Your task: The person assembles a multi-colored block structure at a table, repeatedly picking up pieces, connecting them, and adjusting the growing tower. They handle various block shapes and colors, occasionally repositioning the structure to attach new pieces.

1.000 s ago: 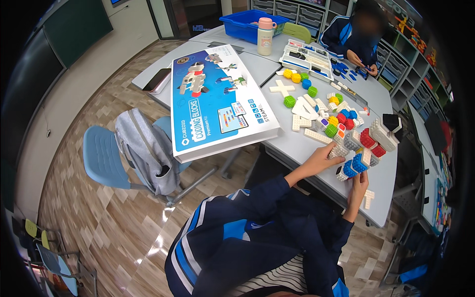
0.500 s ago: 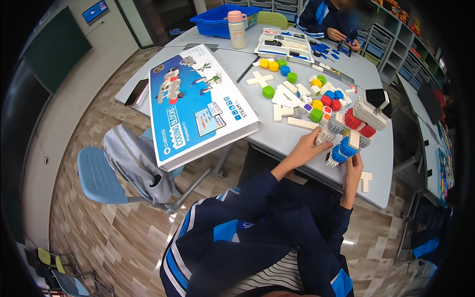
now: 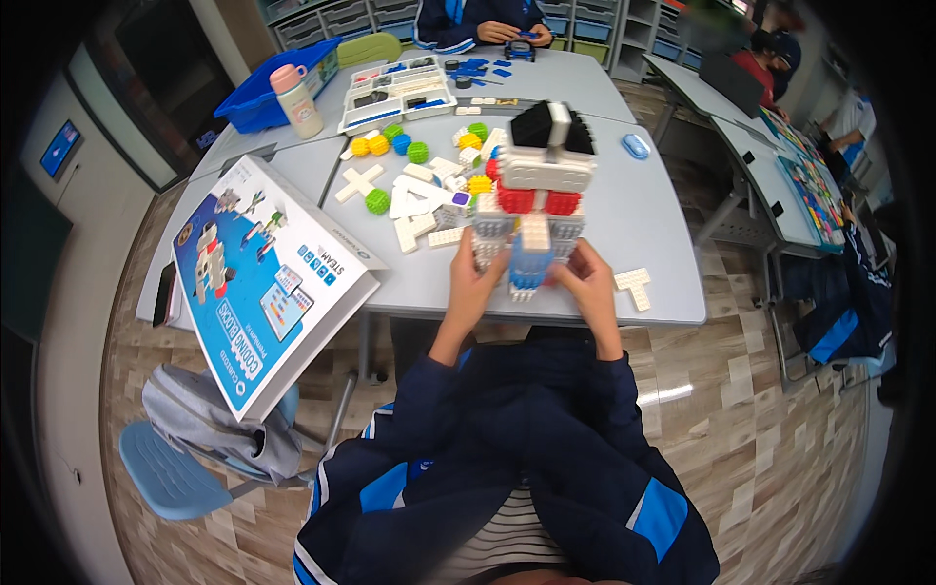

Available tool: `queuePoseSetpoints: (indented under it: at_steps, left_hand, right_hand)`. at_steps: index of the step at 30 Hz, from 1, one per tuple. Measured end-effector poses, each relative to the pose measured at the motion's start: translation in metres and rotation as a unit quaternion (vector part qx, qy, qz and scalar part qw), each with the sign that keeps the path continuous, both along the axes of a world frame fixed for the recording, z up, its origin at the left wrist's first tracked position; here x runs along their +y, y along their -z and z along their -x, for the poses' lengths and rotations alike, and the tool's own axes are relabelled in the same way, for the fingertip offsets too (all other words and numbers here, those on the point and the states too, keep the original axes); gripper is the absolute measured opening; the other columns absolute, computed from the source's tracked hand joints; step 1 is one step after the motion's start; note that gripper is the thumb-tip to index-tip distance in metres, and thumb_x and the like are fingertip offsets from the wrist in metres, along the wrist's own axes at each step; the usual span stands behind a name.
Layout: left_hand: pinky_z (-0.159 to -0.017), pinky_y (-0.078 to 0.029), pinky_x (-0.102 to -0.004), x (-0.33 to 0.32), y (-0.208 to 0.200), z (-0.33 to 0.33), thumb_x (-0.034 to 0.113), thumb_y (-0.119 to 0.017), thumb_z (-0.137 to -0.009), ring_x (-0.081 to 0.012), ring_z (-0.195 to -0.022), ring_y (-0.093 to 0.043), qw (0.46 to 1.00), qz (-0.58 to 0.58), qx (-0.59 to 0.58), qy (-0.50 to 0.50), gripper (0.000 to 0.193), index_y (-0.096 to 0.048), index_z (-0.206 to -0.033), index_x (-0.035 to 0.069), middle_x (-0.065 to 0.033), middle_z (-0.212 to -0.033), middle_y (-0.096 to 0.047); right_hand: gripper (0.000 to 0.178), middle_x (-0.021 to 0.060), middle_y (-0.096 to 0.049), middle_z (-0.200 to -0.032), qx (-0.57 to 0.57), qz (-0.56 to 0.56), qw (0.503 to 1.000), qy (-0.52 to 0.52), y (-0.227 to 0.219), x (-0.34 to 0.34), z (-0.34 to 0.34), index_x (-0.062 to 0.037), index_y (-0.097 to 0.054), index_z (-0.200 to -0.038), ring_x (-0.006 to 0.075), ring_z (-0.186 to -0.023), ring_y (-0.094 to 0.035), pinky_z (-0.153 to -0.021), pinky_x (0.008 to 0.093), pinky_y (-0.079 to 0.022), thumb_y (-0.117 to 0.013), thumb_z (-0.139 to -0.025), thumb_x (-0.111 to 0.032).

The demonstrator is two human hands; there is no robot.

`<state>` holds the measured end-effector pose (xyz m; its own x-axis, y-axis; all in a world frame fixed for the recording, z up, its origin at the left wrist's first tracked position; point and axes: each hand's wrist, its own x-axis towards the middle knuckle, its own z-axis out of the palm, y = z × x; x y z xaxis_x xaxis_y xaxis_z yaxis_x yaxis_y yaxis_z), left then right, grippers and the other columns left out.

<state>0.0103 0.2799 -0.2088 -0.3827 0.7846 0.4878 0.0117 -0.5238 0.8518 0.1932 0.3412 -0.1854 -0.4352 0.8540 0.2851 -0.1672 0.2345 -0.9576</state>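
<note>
A building-block figure [image 3: 538,175] stands upright at the near edge of the table, with a black and white top, a red band, grey sides and a blue part low at the front. My left hand [image 3: 476,278] is closed round its lower left side. On the lower right side, my right hand [image 3: 589,280] grips it as well, fingers partly hidden behind the blocks. Motion blurs the blue part somewhat. Left of the figure lie loose white blocks [image 3: 409,200], along with green ones [image 3: 377,202] and yellow ones [image 3: 370,146]. A white T-shaped block [image 3: 634,288] is right of my right hand.
A large blue and white kit box [image 3: 322,302] overhangs the table's left edge. Behind it stand a pink-capped bottle [image 3: 297,102], a blue bin [image 3: 255,97] and a white parts tray [image 3: 375,117]. Across the table, another person's hands [image 3: 502,32] handle small dark parts. A grey backpack [image 3: 219,414] hangs on a chair.
My view has swung to the right, so the table appears further left. The block figure, earlier tilted, is now upright and facing me between both hands.
</note>
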Motion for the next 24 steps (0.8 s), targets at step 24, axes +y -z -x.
queuePoseSetpoints:
  at_steps: [24]
  left_hand:
    - [-0.099, -0.043, -0.0305, -0.022, 0.017, 0.064, 0.011, -0.058, -0.099, -0.015, -0.114, -0.057, 0.992, 0.003, -0.06, -0.108, 0.043, -0.047, -0.139, -0.001, -0.0097, -0.126, -0.062]
  right_hand:
    - [0.042, 0.0214, -0.069, -0.108, -0.345, -0.354, 0.866, -0.073, -0.073, 0.057, 0.036, 0.0018, -0.065, -0.118, 0.0352, -0.101, -0.066, -0.089, 0.0403, -0.052, -0.072, -0.088, -0.027]
